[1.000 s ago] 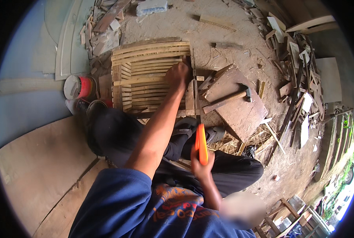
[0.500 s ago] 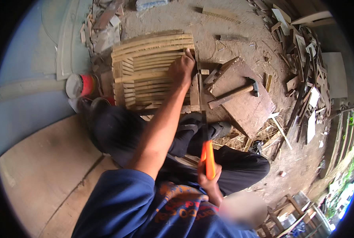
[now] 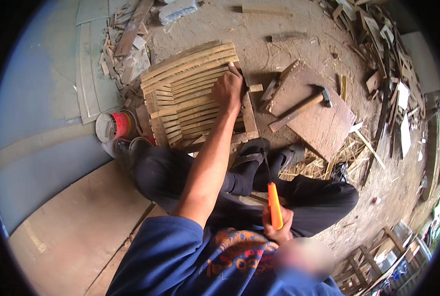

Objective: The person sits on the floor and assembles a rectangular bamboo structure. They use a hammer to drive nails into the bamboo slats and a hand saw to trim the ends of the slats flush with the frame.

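A slatted wooden crate (image 3: 190, 106) stands on the floor in front of my crossed legs. My left hand (image 3: 228, 91) is closed over its right side near the far corner, thumb pointing away from me. Close to my body, my right hand (image 3: 279, 221) grips the orange handle of a handsaw (image 3: 275, 207). The saw's thin dark blade is seen nearly edge-on, pointing away past my sandals; its far end is hard to make out. A small wood block (image 3: 255, 88) sticks out from the crate's right side.
Right of the crate, a hammer (image 3: 299, 111) lies on a wooden board (image 3: 323, 130). Scrap wood (image 3: 378, 93) is heaped along the right. Paint cans (image 3: 112, 126) stand at left beside the blue wall. A pale blue block (image 3: 178, 11) lies at the back.
The saw has come back toward my body, its blade drawn away from the crate's right side. My left hand keeps its hold on the crate. The whole view has shifted slightly.
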### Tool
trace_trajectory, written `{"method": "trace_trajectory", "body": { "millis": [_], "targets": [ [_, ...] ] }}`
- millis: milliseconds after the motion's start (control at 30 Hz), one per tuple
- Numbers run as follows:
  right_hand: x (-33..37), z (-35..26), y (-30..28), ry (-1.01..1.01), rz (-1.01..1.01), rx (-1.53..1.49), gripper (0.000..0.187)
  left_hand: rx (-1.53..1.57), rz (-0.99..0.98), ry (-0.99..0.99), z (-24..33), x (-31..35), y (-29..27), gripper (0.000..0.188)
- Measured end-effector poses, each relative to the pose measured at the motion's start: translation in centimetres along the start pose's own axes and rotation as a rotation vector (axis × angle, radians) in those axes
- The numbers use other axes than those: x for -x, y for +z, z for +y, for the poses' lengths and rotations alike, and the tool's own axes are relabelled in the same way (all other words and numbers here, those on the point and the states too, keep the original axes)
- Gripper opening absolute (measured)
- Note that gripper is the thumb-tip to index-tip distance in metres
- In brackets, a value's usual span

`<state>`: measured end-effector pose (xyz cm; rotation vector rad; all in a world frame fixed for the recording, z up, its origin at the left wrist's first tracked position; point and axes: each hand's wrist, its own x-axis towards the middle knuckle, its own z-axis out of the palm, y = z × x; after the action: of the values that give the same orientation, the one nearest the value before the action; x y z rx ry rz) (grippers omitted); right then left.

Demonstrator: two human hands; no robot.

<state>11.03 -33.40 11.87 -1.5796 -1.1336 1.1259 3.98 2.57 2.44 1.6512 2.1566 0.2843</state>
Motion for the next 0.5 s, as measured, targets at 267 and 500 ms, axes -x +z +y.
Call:
{"method": "trace_trajectory", "body": {
  "millis": [267,500],
  "targets": [
    [-18.0,0.0,4.9,-0.030,0.162,0.014,0.011,0.035,-0.097,0.130,0.6,0.4,-0.8,0.077],
    [-2.5,4.2,1.6,-0.194,0.061,0.104,0.011,-0.031,-0.020,0.029,-1.2,-1.0,1.6,0.077]
  ]
}}
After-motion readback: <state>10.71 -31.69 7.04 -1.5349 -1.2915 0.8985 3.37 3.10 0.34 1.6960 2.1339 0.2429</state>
